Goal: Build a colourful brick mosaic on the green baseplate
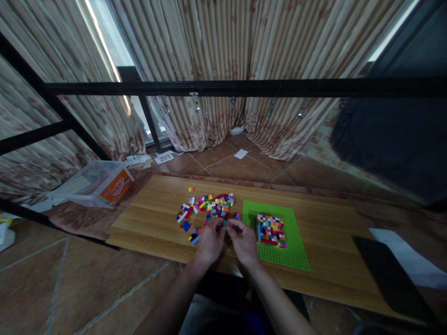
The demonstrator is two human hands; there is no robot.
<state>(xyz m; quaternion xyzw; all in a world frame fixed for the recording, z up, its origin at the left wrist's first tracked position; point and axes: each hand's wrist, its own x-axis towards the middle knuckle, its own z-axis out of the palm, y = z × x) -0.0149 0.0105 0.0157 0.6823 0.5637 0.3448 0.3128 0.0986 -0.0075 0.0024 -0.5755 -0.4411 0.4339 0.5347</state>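
My left hand (211, 239) and my right hand (243, 239) meet over the front of the table, fingertips pinched close together. Between them show small toy building bricks, a green brick (224, 223) at the left fingertips and a pink brick (228, 224) at the right ones; whether the two are joined I cannot tell. A loose heap of coloured bricks (209, 203) spreads just beyond and left of my hands. To the right lies a green baseplate (293, 246), bearing a square block of many-coloured bricks (271, 231).
The wooden table (146, 209) stands on a tiled floor. A clear plastic bin (91, 184) with an orange label sits past its left end. A dark flat panel (391, 274) lies at the right end. A black metal rail (223, 88) crosses in front of striped curtains (223, 46).
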